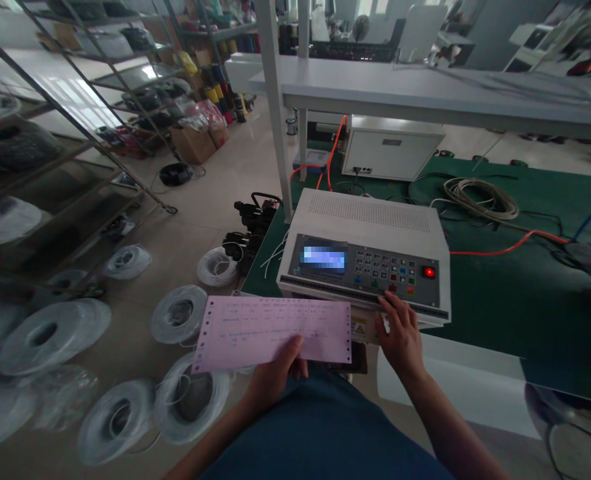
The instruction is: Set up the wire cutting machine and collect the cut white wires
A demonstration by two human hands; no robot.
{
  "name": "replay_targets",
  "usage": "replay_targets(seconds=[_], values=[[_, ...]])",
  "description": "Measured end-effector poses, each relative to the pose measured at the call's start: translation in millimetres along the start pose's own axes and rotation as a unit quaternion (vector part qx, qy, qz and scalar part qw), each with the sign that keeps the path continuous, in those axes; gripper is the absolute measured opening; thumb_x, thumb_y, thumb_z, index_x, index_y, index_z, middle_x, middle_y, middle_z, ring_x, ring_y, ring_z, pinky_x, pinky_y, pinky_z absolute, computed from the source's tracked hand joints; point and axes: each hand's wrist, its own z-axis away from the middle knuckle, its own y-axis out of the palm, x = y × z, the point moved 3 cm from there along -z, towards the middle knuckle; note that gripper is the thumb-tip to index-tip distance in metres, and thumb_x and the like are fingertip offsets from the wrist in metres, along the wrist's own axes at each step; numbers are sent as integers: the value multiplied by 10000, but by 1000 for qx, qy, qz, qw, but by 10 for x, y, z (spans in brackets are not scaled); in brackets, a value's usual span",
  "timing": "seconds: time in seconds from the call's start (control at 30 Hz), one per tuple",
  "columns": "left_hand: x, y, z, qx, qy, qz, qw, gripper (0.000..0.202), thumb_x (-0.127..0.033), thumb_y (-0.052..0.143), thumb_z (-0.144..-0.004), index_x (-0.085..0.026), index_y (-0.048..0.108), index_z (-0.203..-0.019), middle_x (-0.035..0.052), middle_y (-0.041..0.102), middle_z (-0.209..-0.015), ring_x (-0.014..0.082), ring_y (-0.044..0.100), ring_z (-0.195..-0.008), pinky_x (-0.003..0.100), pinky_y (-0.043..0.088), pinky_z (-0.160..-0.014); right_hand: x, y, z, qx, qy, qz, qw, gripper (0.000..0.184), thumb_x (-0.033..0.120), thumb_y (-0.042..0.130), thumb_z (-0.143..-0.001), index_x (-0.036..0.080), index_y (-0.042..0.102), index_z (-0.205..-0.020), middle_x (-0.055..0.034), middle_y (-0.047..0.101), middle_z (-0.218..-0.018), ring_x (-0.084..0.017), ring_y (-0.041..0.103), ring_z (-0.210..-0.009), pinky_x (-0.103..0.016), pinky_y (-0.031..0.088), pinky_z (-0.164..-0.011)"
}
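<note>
A pink printed form point(270, 327) with punched edges is pinched at its lower edge by my left hand point(282, 373), thumb on top. It lies in front of a pale machine point(370, 212) with a sloped control panel point(335, 267). The panel carries a lit display, several rows of small keys and a glowing red switch point(428, 272). My right hand point(400, 330) rests against the machine's front edge, below the keys. Its fingers are bent and apart, with fingertips near the lower keys, and it holds nothing. Whether a fingertip presses a key I cannot tell.
The machine stands on a green-topped bench point(505, 287), with a coiled cable point(482, 199) and a red air hose point(505, 248) to its right. Behind it is a white box unit point(392, 150) under a raised shelf point(425, 87). Wrapped tubing coils point(120, 420) cover the floor at left, near metal racks point(100, 140).
</note>
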Motion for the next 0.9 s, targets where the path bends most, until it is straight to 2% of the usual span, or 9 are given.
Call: replay_targets(seconds=[0.13,0.3,0.43,0.73,0.9], values=[[36,-27,-5,3,-1,-13,1000,549,-578,391,-815,-186,497,-446,17,461,-454,117,424,-470,245,382,-552,60,33,-170,7,-20,-4,1000,374,228,486,-849,185,464,-1220,-122,530,-1247,-250,482,-1137,-460,416,-957],[130,-80,-41,1,-14,-8,1000,553,-614,406,-788,-182,509,-457,26,488,-474,123,439,-474,242,378,-517,178,145,-567,31,-51,5,998,340,253,465,-867,184,489,-1199,-86,541,-1256,-236,453,-1168,-448,372,-1009],[108,-103,-41,-3,-7,-34,999,570,-626,390,-788,-182,501,-447,23,478,-466,126,445,-477,236,369,-499,209,226,-810,32,-63,20,997,313,284,437,-884,178,520,-1167,-76,549,-1256,-233,448,-1179,-456,329,-1040],[144,-56,-22,-12,-24,-22,999,591,-637,375,-789,-186,498,-427,20,471,-449,125,434,-474,240,370,-523,185,274,-857,1,-66,29,997,318,292,460,-875,177,513,-1167,-76,553,-1256,-239,458,-1178,-471,303,-1047],[145,-33,-29,-14,-23,-5,1000,571,-632,394,-782,-187,506,-444,21,493,-461,122,430,-462,253,383,-548,166,268,-914,8,-65,13,998,300,271,454,-877,182,532,-1152,-68,589,-1213,-238,491,-1141,-480,297,-1047]])
